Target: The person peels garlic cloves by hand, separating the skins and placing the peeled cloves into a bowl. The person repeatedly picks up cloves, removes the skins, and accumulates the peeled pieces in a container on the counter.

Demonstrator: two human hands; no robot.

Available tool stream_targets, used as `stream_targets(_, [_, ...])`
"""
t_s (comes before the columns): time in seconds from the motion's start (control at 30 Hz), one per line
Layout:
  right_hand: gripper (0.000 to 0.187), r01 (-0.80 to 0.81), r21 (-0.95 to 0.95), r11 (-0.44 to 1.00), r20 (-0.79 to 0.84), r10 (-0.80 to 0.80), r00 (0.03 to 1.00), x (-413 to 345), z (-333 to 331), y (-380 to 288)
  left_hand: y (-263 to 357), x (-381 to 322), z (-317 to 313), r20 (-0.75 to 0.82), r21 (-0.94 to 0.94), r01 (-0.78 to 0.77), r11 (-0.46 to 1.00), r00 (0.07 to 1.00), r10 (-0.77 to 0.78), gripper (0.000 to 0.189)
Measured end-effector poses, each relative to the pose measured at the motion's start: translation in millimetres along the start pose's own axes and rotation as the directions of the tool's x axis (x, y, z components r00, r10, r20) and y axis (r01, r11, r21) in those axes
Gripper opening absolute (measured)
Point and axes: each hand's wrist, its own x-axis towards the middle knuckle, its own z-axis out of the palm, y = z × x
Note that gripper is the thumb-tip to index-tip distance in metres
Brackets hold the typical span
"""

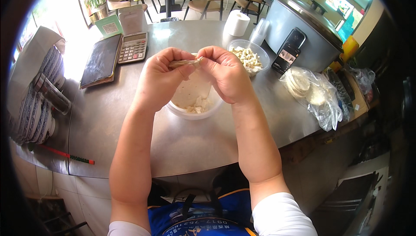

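Observation:
Over a white bowl [191, 115], my left hand [157, 81] and my right hand [227, 75] meet, fingertips pinching a thin strip of what looks like flatbread [180, 63]. Small torn pieces [198, 106] lie at the bowl's near side. A pale flat surface shows behind them; whether it is bread or the bowl's inside, I cannot tell. Beyond my right hand stands a clear plastic bowl [266, 61] heaped with small torn bread pieces [245, 57]. My hands hide the far part of the white bowl.
On the steel table [195, 148] are a calculator [132, 48], a black folder [100, 61], a paper roll [237, 23] and clear cups [260, 32]. Stacked bowls [37, 114] stand left. At right are a large cooker [299, 28], a phone [286, 55] and bagged round flatbreads [297, 83].

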Motion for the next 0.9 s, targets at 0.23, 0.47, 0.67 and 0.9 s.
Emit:
stream_targets(0.23, [0.009,-0.143,0.368,0.919,0.011,0.15,0.989,3,5,7,-2,0,-2,-0.001,-0.335,0.041,0.941,0.999,-0.043,0.018])
stream_targets(0.47, [0.009,-0.108,0.228,0.968,-0.127,0.139,0.982,2,8,8,-3,3,0,-0.075,-0.207,0.029,0.978,0.996,-0.046,0.026])
stream_targets(0.67, [0.01,-0.037,-0.093,0.995,-0.239,0.013,0.971,-1,13,12,-5,4,2,-0.112,-0.07,0.016,0.997,0.993,-0.024,0.024])
stream_targets(0.9, [0.015,0.038,-0.318,0.947,-0.181,-0.1,0.978,-2,12,9,2,2,6,-0.181,-0.03,0.035,0.999,0.983,-0.04,0.019])
